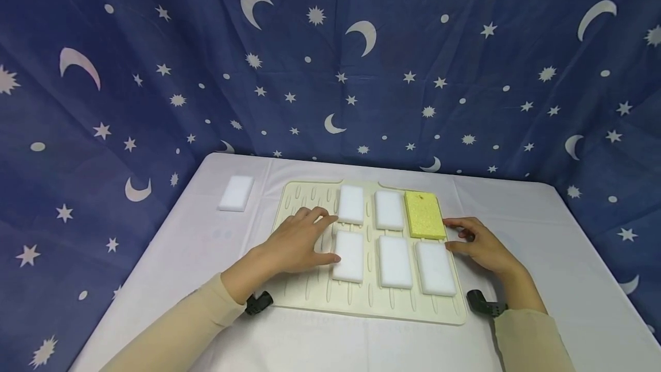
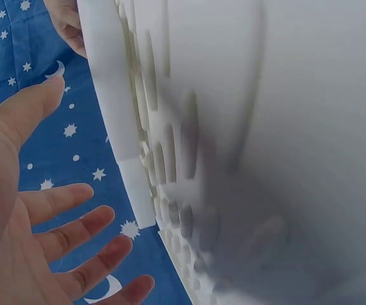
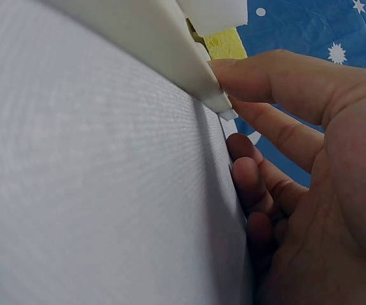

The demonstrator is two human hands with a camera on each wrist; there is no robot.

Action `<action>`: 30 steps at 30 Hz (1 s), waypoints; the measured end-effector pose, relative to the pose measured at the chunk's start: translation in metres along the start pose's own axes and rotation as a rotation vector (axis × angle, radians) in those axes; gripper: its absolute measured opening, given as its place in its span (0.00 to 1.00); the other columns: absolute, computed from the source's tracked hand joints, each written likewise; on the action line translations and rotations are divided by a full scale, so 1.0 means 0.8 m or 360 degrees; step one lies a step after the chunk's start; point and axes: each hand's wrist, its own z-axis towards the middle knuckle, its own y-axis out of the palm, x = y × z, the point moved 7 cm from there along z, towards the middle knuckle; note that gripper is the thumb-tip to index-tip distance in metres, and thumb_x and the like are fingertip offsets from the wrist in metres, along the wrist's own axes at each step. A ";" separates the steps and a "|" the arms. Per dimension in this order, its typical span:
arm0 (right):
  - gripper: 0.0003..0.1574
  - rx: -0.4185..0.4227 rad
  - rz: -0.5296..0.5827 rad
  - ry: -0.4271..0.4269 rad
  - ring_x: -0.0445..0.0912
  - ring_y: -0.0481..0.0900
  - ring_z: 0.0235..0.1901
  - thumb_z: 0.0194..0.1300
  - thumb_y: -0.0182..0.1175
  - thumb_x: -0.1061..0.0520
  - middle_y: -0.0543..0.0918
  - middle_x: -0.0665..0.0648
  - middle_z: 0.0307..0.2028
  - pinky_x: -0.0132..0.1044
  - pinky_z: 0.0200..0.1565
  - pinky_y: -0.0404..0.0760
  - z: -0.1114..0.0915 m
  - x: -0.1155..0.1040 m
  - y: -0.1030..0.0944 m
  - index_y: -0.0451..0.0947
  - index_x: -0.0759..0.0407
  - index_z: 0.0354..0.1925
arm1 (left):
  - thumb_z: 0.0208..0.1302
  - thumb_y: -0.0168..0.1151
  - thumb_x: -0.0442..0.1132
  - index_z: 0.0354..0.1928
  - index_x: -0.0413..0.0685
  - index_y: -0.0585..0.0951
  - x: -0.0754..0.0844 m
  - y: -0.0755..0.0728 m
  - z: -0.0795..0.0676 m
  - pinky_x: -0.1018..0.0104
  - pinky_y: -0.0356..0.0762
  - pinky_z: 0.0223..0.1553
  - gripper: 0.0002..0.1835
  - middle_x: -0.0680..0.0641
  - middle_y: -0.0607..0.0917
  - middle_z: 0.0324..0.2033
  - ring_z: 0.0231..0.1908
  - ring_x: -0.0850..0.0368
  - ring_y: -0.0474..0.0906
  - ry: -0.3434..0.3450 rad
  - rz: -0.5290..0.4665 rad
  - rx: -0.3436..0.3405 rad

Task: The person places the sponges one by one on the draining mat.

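A beige ribbed mat (image 1: 320,297) bears several white sponge blocks in two rows. One yellow sponge (image 1: 425,215) lies at the back right of the mat. My left hand (image 1: 298,241) hovers over the mat's left part with fingers spread, its thumb and index tips close to the left white blocks (image 1: 349,257). Nothing is between its fingers in the left wrist view. At the mat's right edge, my right hand (image 1: 480,245) has its thumb and index fingertips right at the rim, beside the yellow sponge and the front right white block (image 1: 435,268). Its other fingers curl loosely by the tabletop.
Another white block (image 1: 236,193) lies off the mat, at the back left of the white-covered table (image 1: 170,280). Behind the table hangs a blue cloth (image 1: 310,102) with moons and stars. Black wrist devices (image 1: 259,303) sit at both sleeves.
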 end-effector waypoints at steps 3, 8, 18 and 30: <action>0.40 0.0001 0.0003 -0.0002 0.54 0.67 0.54 0.62 0.73 0.52 0.70 0.65 0.63 0.46 0.53 0.68 0.001 0.002 0.000 0.74 0.58 0.70 | 0.61 0.65 0.72 0.77 0.60 0.69 -0.006 -0.003 -0.002 0.47 0.73 0.62 0.46 0.53 0.72 0.69 0.66 0.49 0.69 -0.0010 -0.0005 0.0001; 0.41 0.0000 0.0004 0.0012 0.54 0.66 0.54 0.62 0.73 0.51 0.70 0.64 0.63 0.46 0.53 0.68 0.001 0.002 0.001 0.74 0.57 0.70 | 0.61 0.66 0.71 0.76 0.59 0.70 -0.015 -0.008 -0.005 0.48 0.72 0.63 0.45 0.53 0.72 0.69 0.66 0.49 0.69 -0.0022 0.0004 0.0019; 0.40 -0.0002 -0.0010 0.0016 0.53 0.67 0.55 0.62 0.73 0.50 0.71 0.64 0.64 0.46 0.53 0.68 0.000 0.002 0.000 0.74 0.56 0.70 | 0.61 0.67 0.69 0.76 0.58 0.69 -0.031 -0.016 -0.010 0.45 0.70 0.65 0.45 0.51 0.71 0.70 0.69 0.46 0.67 -0.0015 -0.0008 0.0026; 0.41 0.0000 -0.0015 0.0034 0.54 0.68 0.56 0.62 0.74 0.49 0.70 0.64 0.65 0.47 0.54 0.68 0.001 0.005 -0.001 0.74 0.56 0.70 | 0.62 0.68 0.68 0.76 0.55 0.70 -0.056 -0.027 -0.018 0.41 0.70 0.66 0.45 0.49 0.71 0.70 0.70 0.43 0.67 -0.0032 -0.0039 0.0073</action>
